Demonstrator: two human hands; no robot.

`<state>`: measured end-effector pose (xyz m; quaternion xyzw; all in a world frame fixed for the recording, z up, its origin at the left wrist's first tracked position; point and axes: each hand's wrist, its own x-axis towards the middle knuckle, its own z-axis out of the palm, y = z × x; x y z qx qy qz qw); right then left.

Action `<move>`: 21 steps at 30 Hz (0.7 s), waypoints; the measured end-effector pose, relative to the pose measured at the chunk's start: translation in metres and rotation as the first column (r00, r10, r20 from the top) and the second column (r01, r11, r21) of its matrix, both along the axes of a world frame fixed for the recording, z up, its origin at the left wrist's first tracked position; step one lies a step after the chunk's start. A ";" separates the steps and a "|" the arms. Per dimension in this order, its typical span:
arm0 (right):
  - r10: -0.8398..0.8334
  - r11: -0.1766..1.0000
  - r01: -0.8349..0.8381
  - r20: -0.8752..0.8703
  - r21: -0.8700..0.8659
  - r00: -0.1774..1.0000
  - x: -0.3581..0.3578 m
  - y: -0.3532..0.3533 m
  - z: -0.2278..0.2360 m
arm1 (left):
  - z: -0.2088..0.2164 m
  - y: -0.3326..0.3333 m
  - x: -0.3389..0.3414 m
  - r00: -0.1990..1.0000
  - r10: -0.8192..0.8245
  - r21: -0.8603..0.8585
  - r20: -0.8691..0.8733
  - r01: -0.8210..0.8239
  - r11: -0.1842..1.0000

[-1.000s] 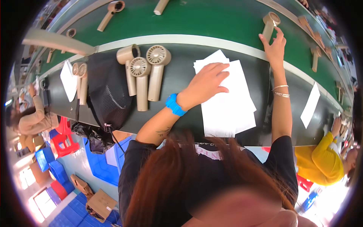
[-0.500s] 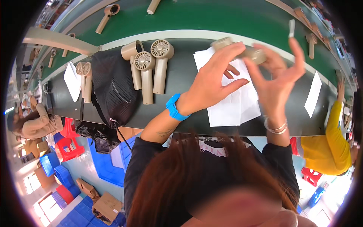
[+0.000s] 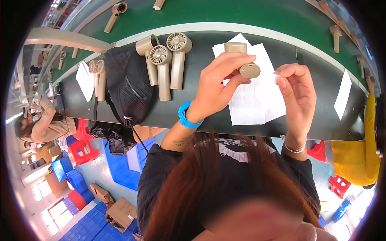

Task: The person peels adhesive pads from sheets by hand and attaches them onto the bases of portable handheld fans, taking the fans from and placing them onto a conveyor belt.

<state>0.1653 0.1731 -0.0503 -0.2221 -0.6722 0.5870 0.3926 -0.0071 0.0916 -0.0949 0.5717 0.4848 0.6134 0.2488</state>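
My left hand (image 3: 221,80) is closed around a beige handheld fan (image 3: 251,71). The rounded end of its handle points toward me, and part of its body shows beyond my fingers. To the right, my right hand (image 3: 296,90) pinches a small white piece (image 3: 277,78) between thumb and fingertips, apart from the fan; it looks like a sticker, but its shape is unclear. Beneath my hands lie overlapping white sheets (image 3: 248,108), one with faint rounded outlines. Three similar beige fans (image 3: 164,82) rest on the dark table, left of my left hand.
A black mesh bag (image 3: 130,86) lies beside the fans, with two more fans (image 3: 101,82) and a white sheet (image 3: 84,80) beyond it. Another sheet (image 3: 343,94) is at right. A green conveyor belt (image 3: 225,14) carrying fans runs behind. People in beige (image 3: 50,120) and yellow (image 3: 354,156) sit either side.
My right hand has drawn back from the fan and lowered, now pinching the small white piece. The fan has turned so its handle end faces me. The whole view has shifted slightly.
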 end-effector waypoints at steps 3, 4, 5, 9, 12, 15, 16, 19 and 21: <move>0.015 1.000 -0.015 -0.080 0.001 0.997 -0.008 -0.006 -0.006 | -0.002 -0.004 0.003 1.000 -0.007 -0.017 0.008 0.007 1.000; 0.015 1.000 -0.015 -0.081 -0.005 0.997 -0.010 -0.008 -0.006 | -0.001 -0.005 0.004 0.998 -0.028 -0.046 0.051 0.030 0.998; -0.009 0.999 0.006 -0.098 -0.033 0.995 -0.012 -0.011 -0.007 | 0.000 -0.006 0.005 0.994 -0.047 -0.073 0.094 0.054 0.996; -0.031 0.996 0.024 -0.085 -0.084 0.996 -0.009 -0.013 -0.006 | 0.003 -0.006 0.007 0.977 -0.133 -0.058 0.167 0.145 0.988; -0.035 0.996 0.029 -0.083 -0.082 0.996 -0.009 -0.014 -0.006 | 0.001 -0.007 0.006 0.959 -0.171 -0.068 0.228 0.191 0.979; -0.038 0.996 0.033 -0.063 -0.086 0.997 -0.007 -0.014 -0.004 | 0.003 -0.006 0.007 0.932 -0.210 -0.078 0.297 0.242 0.967; -0.037 0.996 0.031 -0.063 -0.087 0.997 -0.008 -0.014 -0.004 | 0.003 -0.006 0.008 0.933 -0.186 -0.076 0.309 0.219 0.973; -0.040 0.996 0.035 -0.062 -0.076 0.997 -0.008 -0.013 -0.004 | 0.003 -0.005 0.008 0.932 -0.165 -0.074 0.323 0.198 0.977; -0.036 0.998 0.033 -0.049 -0.054 0.998 -0.008 -0.013 -0.004 | 0.002 -0.005 0.009 0.931 -0.166 -0.073 0.326 0.200 0.977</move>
